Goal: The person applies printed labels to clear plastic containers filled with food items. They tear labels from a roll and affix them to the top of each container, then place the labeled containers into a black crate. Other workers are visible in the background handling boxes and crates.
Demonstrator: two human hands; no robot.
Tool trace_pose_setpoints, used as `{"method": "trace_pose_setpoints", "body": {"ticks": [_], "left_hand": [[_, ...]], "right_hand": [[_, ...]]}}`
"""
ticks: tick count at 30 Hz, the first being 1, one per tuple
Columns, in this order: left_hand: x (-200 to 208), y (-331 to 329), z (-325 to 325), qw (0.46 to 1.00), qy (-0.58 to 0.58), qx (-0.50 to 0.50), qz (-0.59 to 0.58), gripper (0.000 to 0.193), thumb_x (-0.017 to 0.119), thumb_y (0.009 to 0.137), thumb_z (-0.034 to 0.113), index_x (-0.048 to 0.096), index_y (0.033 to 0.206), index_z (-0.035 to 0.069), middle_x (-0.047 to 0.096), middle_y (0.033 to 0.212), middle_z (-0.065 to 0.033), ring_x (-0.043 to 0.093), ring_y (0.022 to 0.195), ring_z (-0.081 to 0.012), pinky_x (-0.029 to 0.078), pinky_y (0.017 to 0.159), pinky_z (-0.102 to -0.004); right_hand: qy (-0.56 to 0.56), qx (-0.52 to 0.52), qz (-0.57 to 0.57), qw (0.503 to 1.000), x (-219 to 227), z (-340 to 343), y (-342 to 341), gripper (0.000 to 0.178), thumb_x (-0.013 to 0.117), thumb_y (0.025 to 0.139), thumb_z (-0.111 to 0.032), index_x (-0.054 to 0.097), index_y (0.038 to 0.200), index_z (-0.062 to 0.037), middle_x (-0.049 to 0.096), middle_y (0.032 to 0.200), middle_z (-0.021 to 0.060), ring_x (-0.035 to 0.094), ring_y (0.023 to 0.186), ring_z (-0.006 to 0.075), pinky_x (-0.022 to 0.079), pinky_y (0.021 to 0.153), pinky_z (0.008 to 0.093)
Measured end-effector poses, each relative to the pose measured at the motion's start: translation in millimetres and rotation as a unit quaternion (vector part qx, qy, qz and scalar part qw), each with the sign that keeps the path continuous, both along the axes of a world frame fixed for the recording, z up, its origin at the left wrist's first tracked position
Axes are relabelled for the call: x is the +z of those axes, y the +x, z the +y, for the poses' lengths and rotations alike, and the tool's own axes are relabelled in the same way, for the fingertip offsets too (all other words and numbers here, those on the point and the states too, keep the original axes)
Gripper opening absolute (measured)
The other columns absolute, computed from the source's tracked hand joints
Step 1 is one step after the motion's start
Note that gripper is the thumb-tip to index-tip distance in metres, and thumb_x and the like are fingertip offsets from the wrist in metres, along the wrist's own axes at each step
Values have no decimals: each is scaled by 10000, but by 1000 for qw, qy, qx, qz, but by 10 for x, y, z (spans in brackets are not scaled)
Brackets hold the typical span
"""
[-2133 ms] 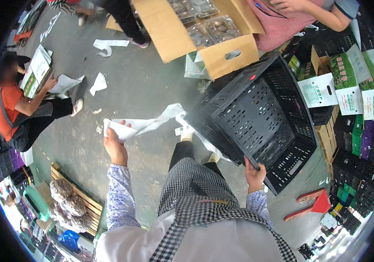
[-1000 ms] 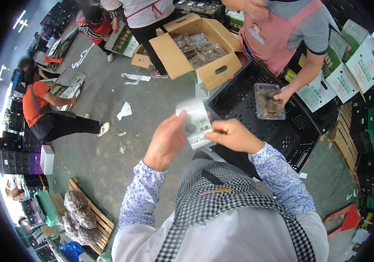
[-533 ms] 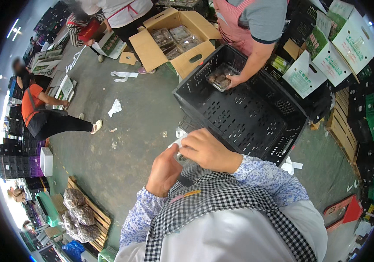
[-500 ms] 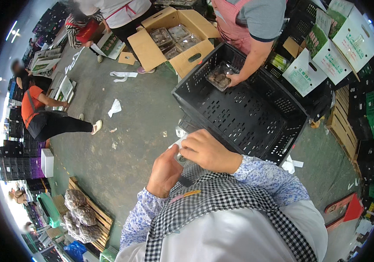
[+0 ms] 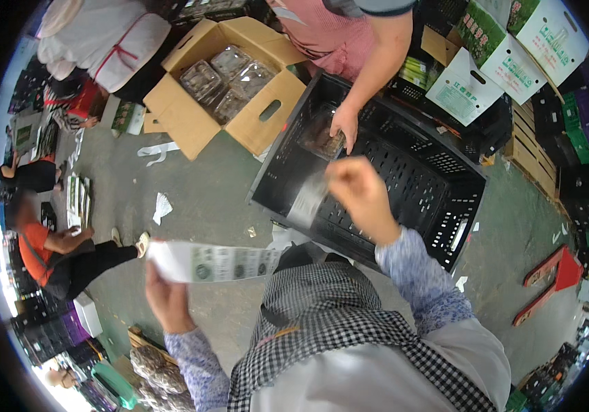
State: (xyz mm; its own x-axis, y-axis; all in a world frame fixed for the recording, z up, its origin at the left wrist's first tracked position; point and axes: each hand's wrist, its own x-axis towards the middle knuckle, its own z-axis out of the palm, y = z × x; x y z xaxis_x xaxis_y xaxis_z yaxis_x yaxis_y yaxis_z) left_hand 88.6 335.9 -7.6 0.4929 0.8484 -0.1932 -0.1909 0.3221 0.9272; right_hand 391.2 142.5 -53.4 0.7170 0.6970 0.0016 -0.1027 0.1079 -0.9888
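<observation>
My left hand (image 5: 168,295) is closed on one end of a white label strip (image 5: 229,262), which stretches rightward in front of my checked apron. Over the near left part of a black plastic crate (image 5: 404,182), my right hand (image 5: 364,196) pinches a blurred, small pale label (image 5: 308,200) that hangs from its fingertips. Just beyond it, a co-worker's hand (image 5: 345,127) rests on a clear plastic box (image 5: 320,137) with dark contents in the crate's far left corner. Whether my label touches the crate cannot be made out.
An open cardboard carton (image 5: 183,130) with several clear boxes (image 5: 201,81) stands beyond the crate to the left. White printed cartons (image 5: 465,93) and a wooden pallet (image 5: 533,154) are at the right, near a red pallet jack (image 5: 555,278). Another person (image 5: 40,247) works at the left.
My hands, close together before, have moved apart: the left leftward with the strip, the right forward over the crate with a label. The co-worker has lowered the clear box into the crate's corner.
</observation>
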Motion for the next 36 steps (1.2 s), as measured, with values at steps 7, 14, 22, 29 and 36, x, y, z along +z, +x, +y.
{"method": "trace_pose_setpoints", "body": {"ticks": [7,14,22,29,36], "left_hand": [[-508,-140,515,950,-265,166,6,371,389,1007,187,440,1313,-16,546,1291,-134,533,1180,-246,412,1037,-424],[-877,46,724,928,-342,144,33,386,442,987,174,421,1310,-36,555,1262,-154,534,1167,-246,420,1025,-426],[-982,124,819,927,-342,138,63,383,448,984,183,435,1297,-37,559,1257,-156,546,1154,-246,427,1017,-425],[-1010,85,802,921,-350,156,68,366,459,981,170,444,1283,-35,564,1244,-166,548,1152,-248,432,1012,-426],[-954,181,725,915,-366,162,54,366,465,981,179,451,1291,-17,566,1244,-161,553,1145,-245,447,995,-420]], "right_hand": [[-242,-3,-115,963,-2660,395,1484,212,600,833,-46,541,1035,-22,637,984,131,624,874,205,485,788,323],[-294,-9,-138,946,-2598,899,1937,234,611,818,-62,534,1036,-25,636,939,183,625,918,317,470,821,368],[-298,-6,-187,936,-2635,1102,1928,200,604,790,-20,547,982,-12,629,928,194,615,907,345,465,814,377],[-361,-17,-269,893,-2731,1194,1840,247,656,780,-16,526,989,1,611,945,188,594,914,362,463,795,393],[-519,6,-433,737,-2690,1317,1742,412,719,755,-158,495,1072,-20,548,1046,181,573,967,377,507,782,429]]}}
